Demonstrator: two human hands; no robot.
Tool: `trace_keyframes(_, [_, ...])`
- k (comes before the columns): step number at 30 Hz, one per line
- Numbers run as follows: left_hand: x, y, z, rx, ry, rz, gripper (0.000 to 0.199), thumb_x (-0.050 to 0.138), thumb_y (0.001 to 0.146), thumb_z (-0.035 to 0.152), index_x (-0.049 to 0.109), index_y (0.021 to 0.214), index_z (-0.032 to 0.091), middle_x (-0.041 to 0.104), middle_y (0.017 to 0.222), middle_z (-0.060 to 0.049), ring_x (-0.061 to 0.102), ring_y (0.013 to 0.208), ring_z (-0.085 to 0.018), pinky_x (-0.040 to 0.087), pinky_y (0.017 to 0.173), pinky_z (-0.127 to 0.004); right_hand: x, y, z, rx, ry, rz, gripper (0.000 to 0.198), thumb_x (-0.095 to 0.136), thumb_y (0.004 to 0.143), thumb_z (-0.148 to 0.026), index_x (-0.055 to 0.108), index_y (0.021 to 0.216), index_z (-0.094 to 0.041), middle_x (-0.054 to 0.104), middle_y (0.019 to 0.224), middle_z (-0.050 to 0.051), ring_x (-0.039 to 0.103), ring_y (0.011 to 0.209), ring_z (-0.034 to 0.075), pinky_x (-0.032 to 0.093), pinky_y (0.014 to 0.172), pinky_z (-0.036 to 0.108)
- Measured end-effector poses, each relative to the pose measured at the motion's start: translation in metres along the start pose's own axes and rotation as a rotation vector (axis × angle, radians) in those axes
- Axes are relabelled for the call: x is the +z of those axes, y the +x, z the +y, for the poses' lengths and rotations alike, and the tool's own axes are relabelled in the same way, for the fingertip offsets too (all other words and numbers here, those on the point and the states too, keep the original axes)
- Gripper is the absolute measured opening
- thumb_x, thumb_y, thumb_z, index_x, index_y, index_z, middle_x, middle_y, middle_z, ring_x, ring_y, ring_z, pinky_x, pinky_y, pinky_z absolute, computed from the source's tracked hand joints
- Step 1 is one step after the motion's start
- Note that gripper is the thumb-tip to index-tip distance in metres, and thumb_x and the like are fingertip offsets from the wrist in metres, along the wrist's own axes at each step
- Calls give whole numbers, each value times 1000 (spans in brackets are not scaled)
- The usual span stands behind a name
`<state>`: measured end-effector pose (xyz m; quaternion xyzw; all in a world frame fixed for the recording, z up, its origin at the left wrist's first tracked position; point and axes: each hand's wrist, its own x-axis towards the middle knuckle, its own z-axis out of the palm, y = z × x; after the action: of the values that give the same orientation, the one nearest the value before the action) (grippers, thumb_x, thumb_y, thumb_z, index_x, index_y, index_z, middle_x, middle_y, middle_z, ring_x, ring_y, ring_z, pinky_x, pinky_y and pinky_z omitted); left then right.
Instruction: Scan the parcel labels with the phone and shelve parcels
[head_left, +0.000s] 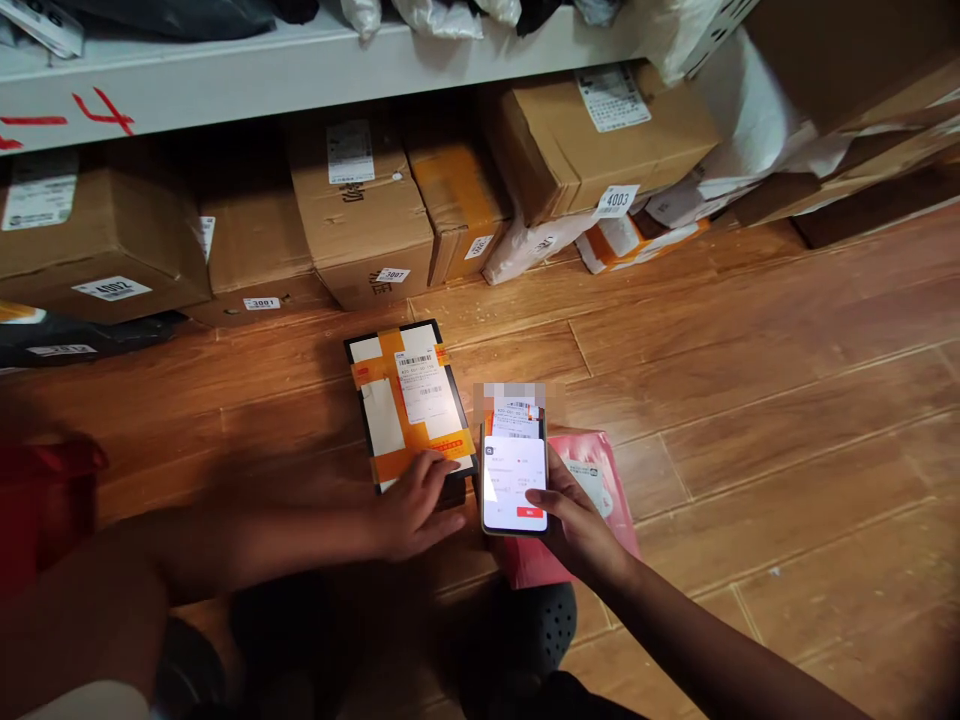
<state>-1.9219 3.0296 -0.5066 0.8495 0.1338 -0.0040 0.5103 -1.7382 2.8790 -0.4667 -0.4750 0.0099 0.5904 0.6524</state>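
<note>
Spanning whole view, glossy wood-plank floor point(750, 400); white shelf point(300, 70) above row of matte cardboard boxes point(360, 215). Flat rectangular black parcel point(409, 400), orange tape, white labels, lying on floor; left hand point(412, 510) resting on near edge, fingers spread flat. Crinkly pink mailer point(600, 480) beneath right hand point(577, 530), fingers wrapped round slim smartphone point(514, 470), bright screen, just right of parcel.

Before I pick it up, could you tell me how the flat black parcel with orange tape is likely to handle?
The black parcel looks thin and boxy with straight edges, so probably stiff rather than floppy. It lies flat on the wooden floor, so it should slide, not roll or tip. The glossy tape may be slightly slippery. The left hand rests on its near end.
</note>
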Motion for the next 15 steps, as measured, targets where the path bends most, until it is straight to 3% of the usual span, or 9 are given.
trace_keyframes(3, [20,27,41,-289,-649,-49,60,31,95,63,43,137,22,50,132,-17,54,115,-29,49,95,-51,-7,1,1,-17,9,2,52,83,62,-26,63,109,-33,75,103,-2,69,89,21,55,76,35])
trace_keyframes(6, [34,46,57,-465,-1138,-138,72,30,91,72,29,148,27,51,138,-18,59,113,-33,56,77,-46,-13,3,5,-74,-41,42,51,85,62,-30,62,108,-33,74,106,-2,68,94,21,55,80,36])
trace_keyframes(11, [41,57,62,-450,-1334,-216,83,34,87,77,21,154,30,52,139,-18,59,112,-37,57,61,-38,-23,5,13,-169,-169,143,46,82,69,-41,59,108,-31,71,108,-1,66,98,23,53,84,39])
trace_keyframes(15, [42,62,61,-414,-1286,-120,81,43,86,75,17,153,38,43,149,-15,64,106,-34,58,61,-37,-27,6,15,-240,-292,183,42,77,73,-47,56,104,-29,69,105,2,65,96,24,53,85,41])
